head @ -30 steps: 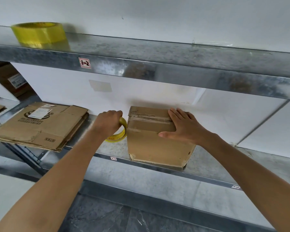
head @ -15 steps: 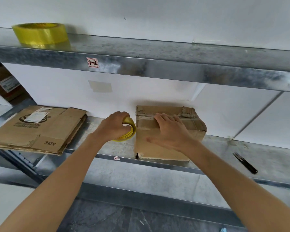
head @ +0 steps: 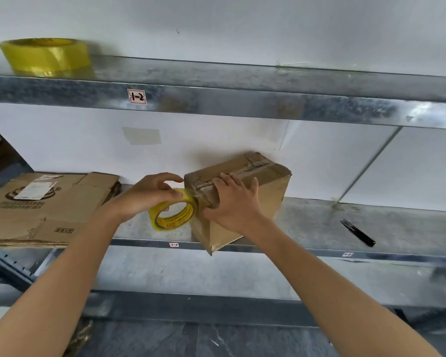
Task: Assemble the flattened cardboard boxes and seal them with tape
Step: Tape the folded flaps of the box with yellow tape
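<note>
— Left side of frame?
— I log flattened cardboard boxes (head: pixel 44 207), centre left, on the middle shelf (head: pixel 307 222). Left hand (head: pixel 144 197) closed around yellow tape roll (head: pixel 174 213).
— Centre, right?
— Assembled cardboard box (head: pixel 255 191), tilted at the shelf edge; right hand (head: pixel 232 204) pressing flat, fingers spread. Black snips (head: pixel 357 233), lower right.
</note>
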